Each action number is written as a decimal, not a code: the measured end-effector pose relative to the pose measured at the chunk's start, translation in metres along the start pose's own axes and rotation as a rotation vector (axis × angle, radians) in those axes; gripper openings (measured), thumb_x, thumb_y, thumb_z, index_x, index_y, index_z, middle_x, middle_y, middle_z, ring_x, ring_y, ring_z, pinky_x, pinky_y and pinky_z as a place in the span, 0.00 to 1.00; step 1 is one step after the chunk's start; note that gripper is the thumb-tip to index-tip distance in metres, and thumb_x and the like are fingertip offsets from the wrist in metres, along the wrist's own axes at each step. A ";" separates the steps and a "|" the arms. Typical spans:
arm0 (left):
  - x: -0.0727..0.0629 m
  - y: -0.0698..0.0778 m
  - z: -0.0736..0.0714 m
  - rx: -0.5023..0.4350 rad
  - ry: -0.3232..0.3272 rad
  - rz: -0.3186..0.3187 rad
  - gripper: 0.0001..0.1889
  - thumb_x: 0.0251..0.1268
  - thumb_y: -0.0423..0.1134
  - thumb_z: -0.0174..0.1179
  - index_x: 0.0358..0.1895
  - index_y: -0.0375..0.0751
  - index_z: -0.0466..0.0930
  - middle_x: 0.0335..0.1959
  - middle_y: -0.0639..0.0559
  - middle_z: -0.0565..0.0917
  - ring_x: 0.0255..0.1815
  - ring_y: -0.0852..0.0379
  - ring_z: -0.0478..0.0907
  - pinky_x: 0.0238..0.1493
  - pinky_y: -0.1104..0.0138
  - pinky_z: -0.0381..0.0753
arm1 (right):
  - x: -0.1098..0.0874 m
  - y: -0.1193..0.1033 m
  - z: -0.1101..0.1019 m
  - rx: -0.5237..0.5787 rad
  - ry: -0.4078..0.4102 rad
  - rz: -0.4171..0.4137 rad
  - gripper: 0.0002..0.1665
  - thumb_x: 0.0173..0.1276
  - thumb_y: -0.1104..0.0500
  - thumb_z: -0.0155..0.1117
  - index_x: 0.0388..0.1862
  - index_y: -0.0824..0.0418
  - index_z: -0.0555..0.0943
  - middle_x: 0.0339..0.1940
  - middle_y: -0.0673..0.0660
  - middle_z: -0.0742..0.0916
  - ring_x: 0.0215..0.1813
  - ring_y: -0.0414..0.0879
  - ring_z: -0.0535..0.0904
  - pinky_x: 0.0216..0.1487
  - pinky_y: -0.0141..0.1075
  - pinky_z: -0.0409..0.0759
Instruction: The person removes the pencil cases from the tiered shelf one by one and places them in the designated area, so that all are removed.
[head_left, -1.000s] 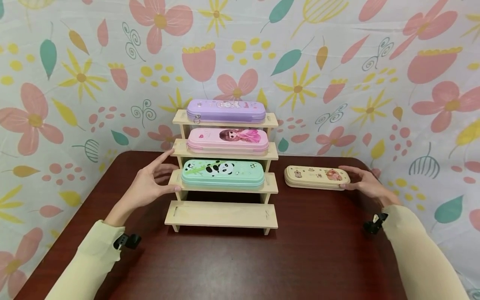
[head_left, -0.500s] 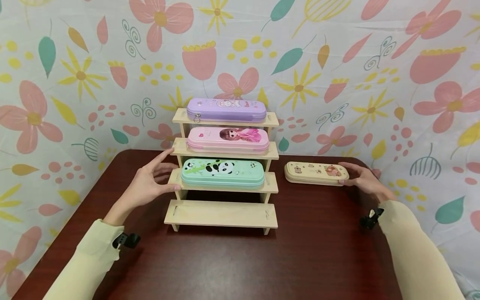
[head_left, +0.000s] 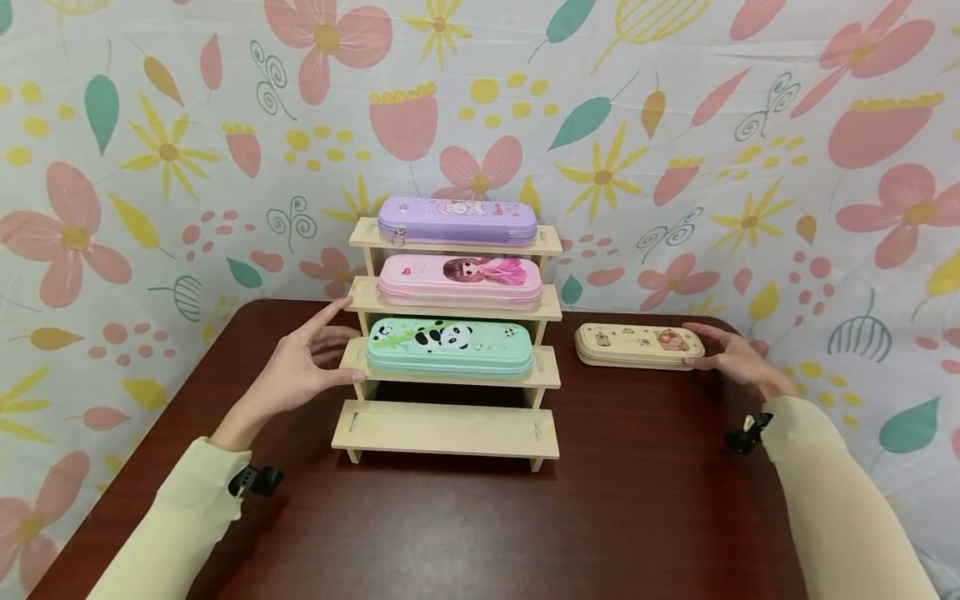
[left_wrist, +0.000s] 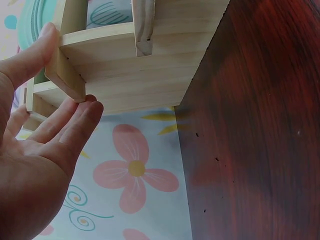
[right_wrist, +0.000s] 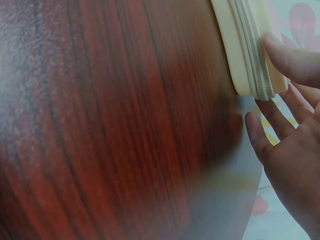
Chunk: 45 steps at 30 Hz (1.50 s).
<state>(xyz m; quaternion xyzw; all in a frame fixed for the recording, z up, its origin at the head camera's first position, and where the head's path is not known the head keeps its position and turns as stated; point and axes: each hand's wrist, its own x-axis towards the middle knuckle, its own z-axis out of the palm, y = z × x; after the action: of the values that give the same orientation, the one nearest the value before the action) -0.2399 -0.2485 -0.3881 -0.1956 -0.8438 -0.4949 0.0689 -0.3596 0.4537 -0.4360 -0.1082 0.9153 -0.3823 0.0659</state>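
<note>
A stepped wooden stand (head_left: pixel 442 429) with several shelves is on the table. My left hand (head_left: pixel 296 367) grips its left side; in the left wrist view the thumb lies on a shelf end and fingertips touch behind it. On the upper shelves lie a purple pencil case (head_left: pixel 457 222), a pink one with a doll picture (head_left: pixel 427 279) and a mint-green panda pencil case (head_left: pixel 495 346). Right of the stand, my right hand (head_left: pixel 735 360) holds the right end of a cream pencil case (head_left: pixel 637 346) between thumb and fingers. Its zipper (right_wrist: pixel 252 50) shows in the right wrist view.
The bottom shelf of the stand carries no case. Dark red-brown table (head_left: pixel 465 533) surface lies in front of the stand. A flower-patterned cloth (head_left: pixel 525 100) hangs close behind the table's far edge.
The cream pencil case and my right hand have shifted slightly back toward the cloth. My left hand stays on the stand, and the other cases have not moved.
</note>
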 end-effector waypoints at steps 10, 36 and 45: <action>0.000 -0.001 0.001 -0.006 0.006 0.001 0.56 0.55 0.32 0.82 0.85 0.60 0.59 0.62 0.38 0.83 0.65 0.41 0.80 0.64 0.43 0.80 | -0.006 0.002 -0.001 0.044 -0.009 0.037 0.51 0.74 0.60 0.72 0.85 0.70 0.53 0.77 0.79 0.66 0.69 0.66 0.66 0.49 0.19 0.71; -0.002 -0.006 -0.001 -0.003 -0.016 0.010 0.56 0.56 0.34 0.82 0.85 0.61 0.58 0.65 0.37 0.81 0.68 0.39 0.77 0.66 0.48 0.79 | -0.070 -0.110 0.050 -0.189 0.226 -0.327 0.41 0.65 0.64 0.80 0.74 0.68 0.74 0.66 0.68 0.79 0.59 0.64 0.76 0.46 0.35 0.75; -0.001 -0.008 -0.001 -0.024 -0.024 0.016 0.56 0.57 0.33 0.82 0.85 0.62 0.57 0.66 0.34 0.80 0.69 0.39 0.77 0.65 0.51 0.79 | -0.078 -0.146 0.065 -0.161 0.168 -0.328 0.38 0.68 0.61 0.78 0.75 0.64 0.75 0.67 0.64 0.77 0.61 0.61 0.76 0.56 0.57 0.77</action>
<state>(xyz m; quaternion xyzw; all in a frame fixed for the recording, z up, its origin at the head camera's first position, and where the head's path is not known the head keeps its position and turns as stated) -0.2419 -0.2532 -0.3944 -0.2093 -0.8371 -0.5019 0.0605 -0.2493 0.3281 -0.3741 -0.2286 0.9153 -0.3210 -0.0826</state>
